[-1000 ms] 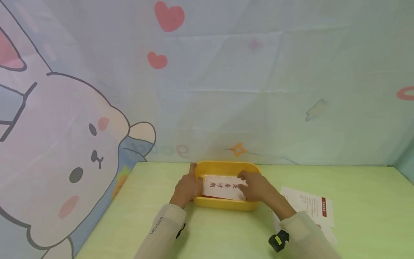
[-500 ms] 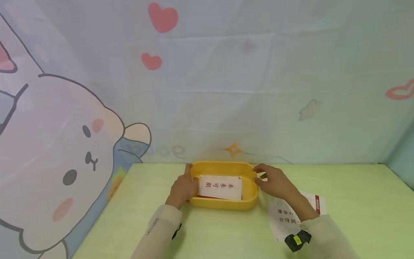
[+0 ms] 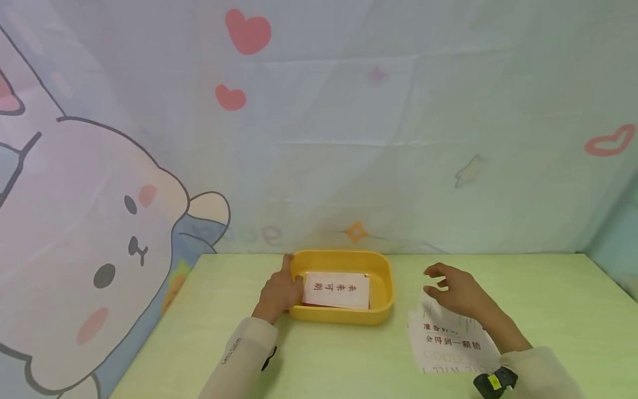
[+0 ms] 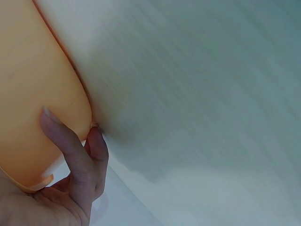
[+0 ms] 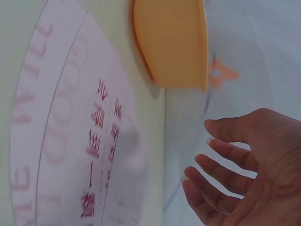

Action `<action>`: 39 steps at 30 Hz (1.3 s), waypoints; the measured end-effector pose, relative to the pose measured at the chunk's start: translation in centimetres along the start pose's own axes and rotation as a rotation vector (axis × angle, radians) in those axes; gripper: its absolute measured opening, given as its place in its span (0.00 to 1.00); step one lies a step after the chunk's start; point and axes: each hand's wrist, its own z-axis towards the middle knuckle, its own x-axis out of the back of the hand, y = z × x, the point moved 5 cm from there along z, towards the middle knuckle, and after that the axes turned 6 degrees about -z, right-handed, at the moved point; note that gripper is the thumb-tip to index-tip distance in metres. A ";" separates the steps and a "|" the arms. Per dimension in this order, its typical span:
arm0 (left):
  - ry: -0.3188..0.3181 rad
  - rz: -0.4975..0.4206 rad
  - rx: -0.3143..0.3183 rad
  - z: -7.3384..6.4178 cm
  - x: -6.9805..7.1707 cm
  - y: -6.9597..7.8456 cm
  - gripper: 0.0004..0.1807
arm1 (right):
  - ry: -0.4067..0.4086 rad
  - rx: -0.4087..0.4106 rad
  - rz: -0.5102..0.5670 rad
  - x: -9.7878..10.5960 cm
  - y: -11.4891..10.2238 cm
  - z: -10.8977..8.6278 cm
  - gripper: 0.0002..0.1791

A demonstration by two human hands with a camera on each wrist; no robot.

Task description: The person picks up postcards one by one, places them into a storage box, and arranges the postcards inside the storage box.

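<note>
A yellow plastic basin [image 3: 341, 317] stands on the table, and printed white cards [image 3: 336, 290] with red characters lie inside it. My left hand [image 3: 277, 293] grips the basin's left end, thumb over the rim. In the left wrist view the left hand [image 4: 77, 174] bends round the basin's wall [image 4: 42, 84]. To the right of the basin, my right hand [image 3: 458, 292] is raised over more printed cards [image 3: 451, 343], holding nothing. Its fingers are loosely bent and spread in the right wrist view, where the right hand [image 5: 254, 165] is apart from the printed cards [image 5: 80, 122].
The table [image 3: 344, 360] has a pale green top. Behind it hangs a fabric backdrop [image 3: 349, 138] with a cartoon rabbit and hearts, close to the basin's far side.
The right hand has left the basin, where it was at the cards inside, and moved right to over the loose cards. The left hand keeps its grip on the basin.
</note>
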 end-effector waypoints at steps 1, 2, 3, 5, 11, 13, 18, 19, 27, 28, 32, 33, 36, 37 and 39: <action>0.003 0.000 -0.001 0.0 0.1 0.0 0.32 | -0.005 -0.002 -0.003 0.0 0.3 -0.1 0.22; 0.005 0.001 0.001 0.0 0.1 0.0 0.32 | -0.012 -0.005 -0.004 0.0 0.7 -0.2 0.23; 0.007 0.003 0.001 -0.1 0.2 -0.1 0.32 | -0.020 -0.007 -0.006 0.0 1.0 -0.3 0.24; 0.008 -0.003 0.001 -0.1 0.2 0.0 0.32 | -0.028 -0.006 -0.013 -0.1 1.6 -0.5 0.25; -0.002 -0.011 0.002 -0.3 0.2 0.0 0.32 | -0.072 -0.021 -0.052 -0.4 3.5 -1.0 0.31; 0.001 -0.010 0.000 -0.3 0.2 0.0 0.32 | -0.089 -0.022 -0.067 -0.3 4.0 -1.2 0.33; 0.005 -0.014 -0.006 -0.2 0.2 0.0 0.32 | -0.128 -0.034 -0.116 0.1 5.1 -1.7 0.39; 0.005 -0.013 -0.004 -0.2 0.2 -0.1 0.32 | -0.133 -0.037 -0.132 0.1 5.4 -1.8 0.40; 0.003 -0.026 -0.007 -0.1 0.2 0.1 0.32 | -0.132 -0.091 -0.233 0.2 7.3 -2.3 0.46; 0.003 -0.026 -0.007 -0.1 0.3 0.1 0.32 | -0.131 -0.093 -0.243 0.1 7.5 -2.4 0.46; 0.002 -0.019 0.006 0.0 0.4 0.2 0.32 | -0.129 -0.093 -0.270 0.1 8.1 -2.4 0.47; 0.004 -0.018 0.009 0.0 0.4 0.2 0.32 | -0.128 -0.091 -0.274 0.1 8.2 -2.4 0.47; 0.004 -0.022 0.014 0.1 0.5 0.2 0.32 | -0.128 -0.107 -0.271 0.2 8.4 -2.3 0.48; 0.006 -0.022 0.013 0.1 0.6 0.2 0.32 | -0.129 -0.109 -0.269 0.2 8.4 -2.3 0.48; 0.006 -0.024 0.008 0.2 0.6 0.3 0.33 | -0.131 -0.113 -0.267 0.3 8.4 -2.2 0.47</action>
